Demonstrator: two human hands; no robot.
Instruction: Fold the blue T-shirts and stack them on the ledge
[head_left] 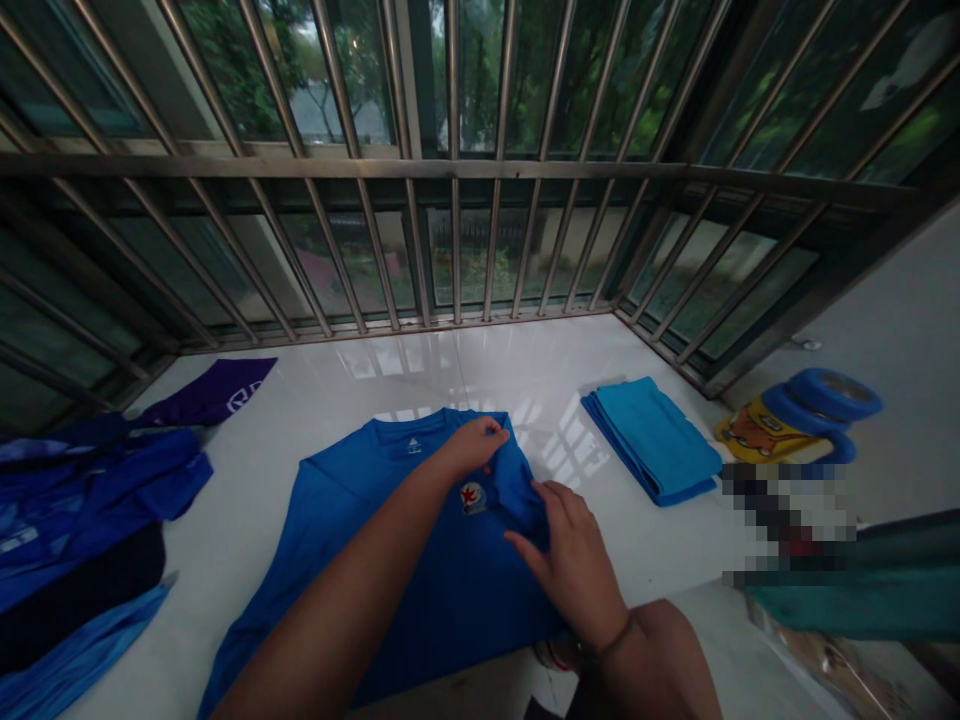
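A blue T-shirt (405, 560) with a small round badge lies spread flat on the white ledge (315, 400) in front of me. My left hand (474, 445) is closed in a pinch on the shirt's right shoulder, near the collar. My right hand (574, 560) grips the folded-over right sleeve just below it, fingers pressed on the fabric. The sleeve is doubled inward over the chest, next to the badge.
A folded light-blue garment (651, 438) lies to the right on the ledge. A heap of blue and dark clothes (75, 530) sits at the left, with a purple cloth (210, 392) behind it. Metal window bars (454, 170) close off the back. Blue dumbbells (821, 405) rest at far right.
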